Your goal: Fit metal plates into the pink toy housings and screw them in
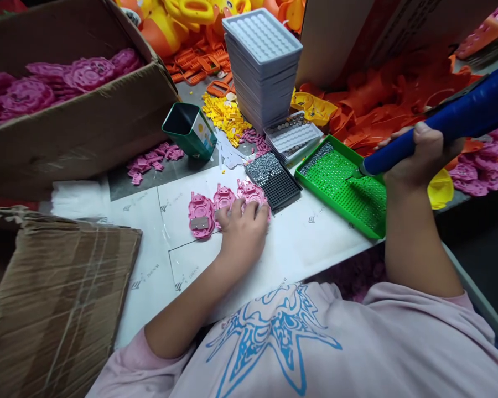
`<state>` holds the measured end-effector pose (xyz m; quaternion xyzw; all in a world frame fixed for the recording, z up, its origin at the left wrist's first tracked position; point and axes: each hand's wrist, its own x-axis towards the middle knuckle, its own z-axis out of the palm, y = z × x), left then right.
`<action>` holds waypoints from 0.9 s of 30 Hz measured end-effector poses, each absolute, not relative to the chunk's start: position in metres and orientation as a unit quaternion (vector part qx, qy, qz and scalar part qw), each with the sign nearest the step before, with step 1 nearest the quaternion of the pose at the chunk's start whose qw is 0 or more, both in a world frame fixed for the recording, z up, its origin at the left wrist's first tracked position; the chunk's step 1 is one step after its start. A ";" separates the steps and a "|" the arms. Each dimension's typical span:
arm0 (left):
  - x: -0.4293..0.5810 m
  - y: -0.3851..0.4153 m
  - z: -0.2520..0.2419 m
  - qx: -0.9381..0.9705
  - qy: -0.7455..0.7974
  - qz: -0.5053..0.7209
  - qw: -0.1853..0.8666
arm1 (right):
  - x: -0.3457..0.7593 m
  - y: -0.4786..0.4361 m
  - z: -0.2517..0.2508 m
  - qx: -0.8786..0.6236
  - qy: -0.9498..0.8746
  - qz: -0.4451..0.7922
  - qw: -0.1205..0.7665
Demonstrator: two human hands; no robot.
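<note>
My right hand [424, 152] is closed round a blue electric screwdriver [402, 152], its tip pointing down at the green perforated screw tray [336, 213]. Small metal screws sit in the tray's holes; whether the tip touches one, I cannot tell. My left hand [244, 235] lies over a row of three pink plastic casings. Its curled fingers grip the right-hand casing [253, 190] and partly hide it, while the thumb is by the middle casing [224, 194]. The left-hand casing [200, 207] has a grey metal plate on its lower part.
A black screw tray [286, 190] lies between the casings and green tray. Behind stand a tall stack of white trays [259, 72] and a dark green bin [191, 132]. Cardboard boxes [66, 309] flank the left side. Yellow pieces [226, 119] and orange parts [382, 105] lie at the back.
</note>
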<state>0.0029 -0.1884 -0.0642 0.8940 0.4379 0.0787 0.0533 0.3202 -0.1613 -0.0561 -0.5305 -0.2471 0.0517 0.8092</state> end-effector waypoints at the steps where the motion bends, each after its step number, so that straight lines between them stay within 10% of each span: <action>1: 0.004 -0.194 -0.063 0.900 0.421 0.093 0.053 | 0.320 -0.161 -0.056 -0.531 -0.246 0.051 0.809; 27: 0.023 -0.226 -0.121 0.958 0.149 0.141 0.201 | 0.322 -0.152 -0.052 -0.558 -0.306 0.086 0.766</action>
